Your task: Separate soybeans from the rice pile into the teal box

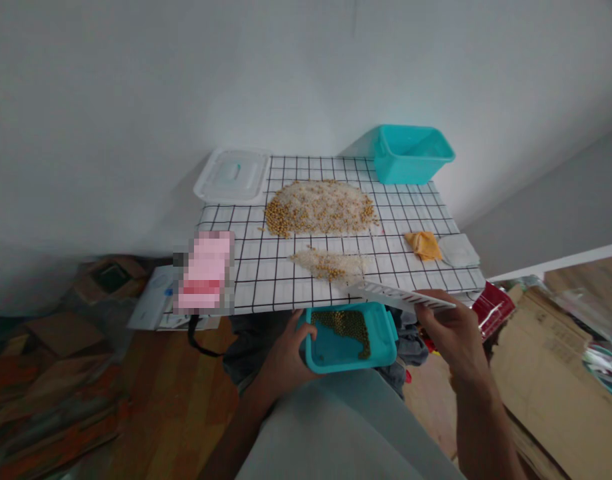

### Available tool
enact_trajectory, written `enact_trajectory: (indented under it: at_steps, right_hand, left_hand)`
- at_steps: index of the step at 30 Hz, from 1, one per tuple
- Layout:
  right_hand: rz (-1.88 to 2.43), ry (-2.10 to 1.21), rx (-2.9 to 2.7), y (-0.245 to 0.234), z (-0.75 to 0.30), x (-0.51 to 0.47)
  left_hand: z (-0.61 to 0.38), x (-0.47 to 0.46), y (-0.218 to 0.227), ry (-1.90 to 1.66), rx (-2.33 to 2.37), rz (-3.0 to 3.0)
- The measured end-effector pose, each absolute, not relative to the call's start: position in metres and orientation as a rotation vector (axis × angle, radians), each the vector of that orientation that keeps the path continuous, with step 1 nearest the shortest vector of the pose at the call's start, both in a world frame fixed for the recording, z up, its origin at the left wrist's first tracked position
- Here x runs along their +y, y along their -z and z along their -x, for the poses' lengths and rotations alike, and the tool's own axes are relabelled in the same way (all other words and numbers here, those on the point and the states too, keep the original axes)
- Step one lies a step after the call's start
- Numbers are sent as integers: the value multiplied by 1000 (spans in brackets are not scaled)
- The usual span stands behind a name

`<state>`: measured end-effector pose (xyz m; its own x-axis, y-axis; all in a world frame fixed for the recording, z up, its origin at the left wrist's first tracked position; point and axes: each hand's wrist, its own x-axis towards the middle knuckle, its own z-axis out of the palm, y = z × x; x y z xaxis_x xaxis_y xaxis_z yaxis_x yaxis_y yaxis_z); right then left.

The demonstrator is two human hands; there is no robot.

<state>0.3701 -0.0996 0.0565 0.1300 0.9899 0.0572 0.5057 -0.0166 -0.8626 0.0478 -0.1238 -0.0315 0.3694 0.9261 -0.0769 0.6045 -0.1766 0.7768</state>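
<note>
At the table's front edge, my left hand [289,353] grips the left end of a turquoise plastic bin [331,352] that sits below table level by my lap. Small greenish-brown beans [343,323] cover part of its bottom. My right hand [451,333] is closed on the right end of a flat white slotted plastic piece [403,295]. Its far end touches the tabletop beside a small heap of white grains and yellow beans [329,267]. Behind that lies a larger mixed pile of pale grains and yellow beans [326,207].
The table [251,280] has a white cover with black grid lines. On it are a second turquoise bin [411,160], a clear lid [233,175], an orange cloth [425,245], a small translucent lid [459,251] and a blurred pink item [206,267]. Cardboard [546,360] lies at right.
</note>
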Motion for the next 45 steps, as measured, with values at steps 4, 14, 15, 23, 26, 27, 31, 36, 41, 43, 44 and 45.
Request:
enact_trajectory:
  at_steps: [4, 14, 15, 23, 26, 27, 31, 36, 41, 43, 44, 45]
  right_hand:
    - [1650, -728, -1386, -54, -370, -90]
    - [1750, -600, -1229, -56, -394, -100]
    - [1759, -600, -1248, -55, -394, -101]
    - [1746, -654, -1341, -47, -396, -105]
    - [1726, -669, -1349, -47, -397, -107]
    - [1716, -675, -1350, -48, -397, -108]
    - [1690, -684, -1357, -49, -400, -112]
    - [1705, -699, -1364, -51, -404, -117]
    - [1710, -698, -1385, -52, -404, -120]
    - [1702, -713, -1389, -53, -403, -121]
    - [1693, -725, -1390, -53, -403, -122]
    - [1684, -738, -1393, -54, -402, -122]
  left_hand:
    - [-47, -125, 31, -579, 1335, -1873]
    - [-51, -125, 33, -566, 1315, -1880]
    - [-53, -124, 33, -568, 1306, -1889]
    - [-55, -124, 31, -561, 1310, -1918]
    - [-55, -125, 31, -568, 1314, -1918]
    - [-55, -125, 32, -568, 1318, -1917]
    - [-57, -125, 34, -579, 1325, -1916]
    - [-60, -124, 33, -594, 1311, -1924]
    - [-60, -124, 33, -585, 1318, -1937]
    - [-60, -124, 32, -588, 1329, -1949]
    - [-60, -125, 32, -588, 1333, -1955]
    - [-60, -125, 32, -587, 1335, -1960]
